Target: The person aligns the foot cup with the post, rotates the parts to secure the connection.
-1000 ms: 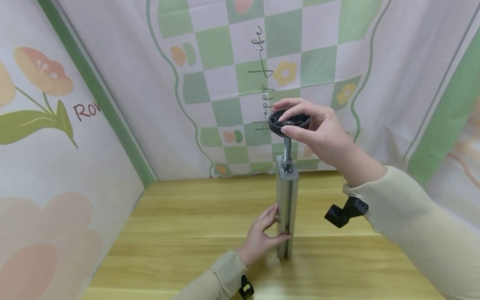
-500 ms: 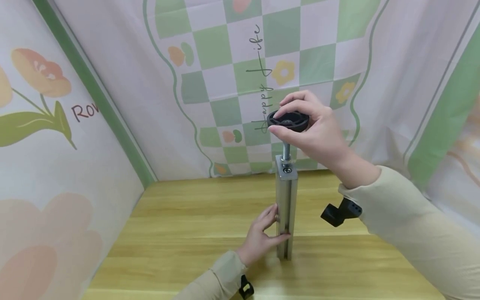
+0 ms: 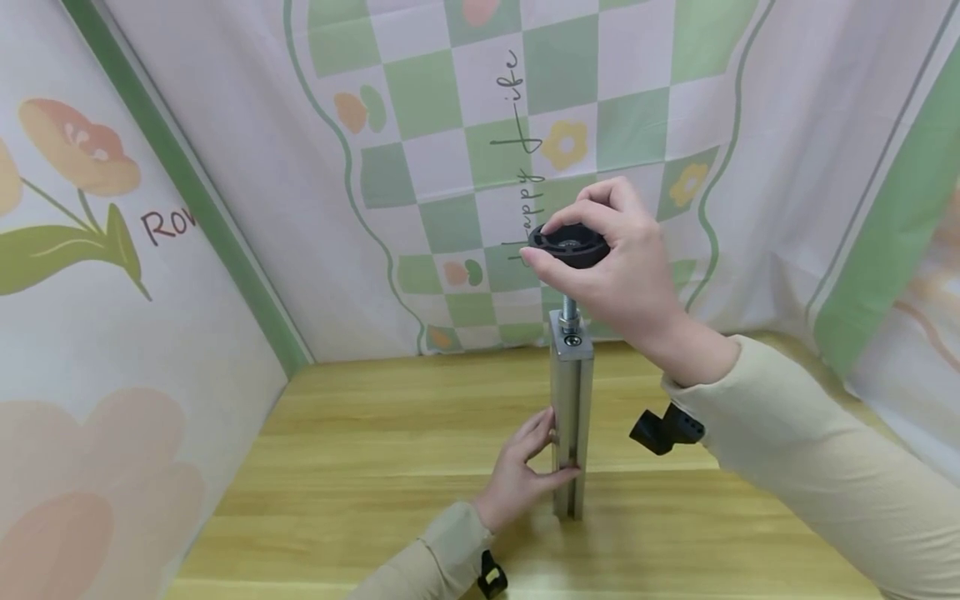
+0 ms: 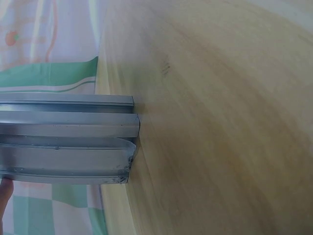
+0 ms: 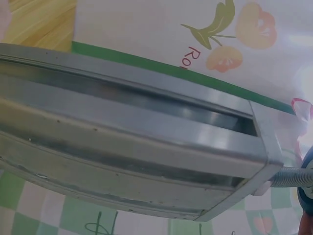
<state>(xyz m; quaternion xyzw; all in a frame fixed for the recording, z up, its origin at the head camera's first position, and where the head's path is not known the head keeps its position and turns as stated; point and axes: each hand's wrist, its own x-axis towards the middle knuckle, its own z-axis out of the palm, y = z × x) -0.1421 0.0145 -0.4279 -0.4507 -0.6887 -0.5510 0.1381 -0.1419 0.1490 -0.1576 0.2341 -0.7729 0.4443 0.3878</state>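
A slotted aluminium profile (image 3: 572, 425) stands upright on the wooden table, capped by a metal end plate (image 3: 573, 344). From that plate rises a threaded rod (image 3: 569, 309) with a nut at its base, and a round black levelling foot (image 3: 566, 250) tops it. My right hand (image 3: 618, 258) pinches the foot's rim between thumb and fingers. Lower down, my left hand (image 3: 525, 471) holds the profile, thumb on the near side and fingers at the left. In the left wrist view the profile's bottom end (image 4: 98, 142) meets the table. The right wrist view shows the threaded rod (image 5: 291, 177) entering the end plate (image 5: 261, 152).
The wooden table (image 3: 360, 433) carries the profile. Behind it hangs a checkered fabric backdrop (image 3: 427, 92), with another flower-printed cloth (image 3: 82, 333) along the left. Black camera mounts sit at both wrists, the right one (image 3: 667, 429) hanging below the sleeve.
The right hand has turned round the foot, its thumb moving left along the rim and its wrist swinging left. The foot has shifted slightly left. The left hand keeps its place on the profile.
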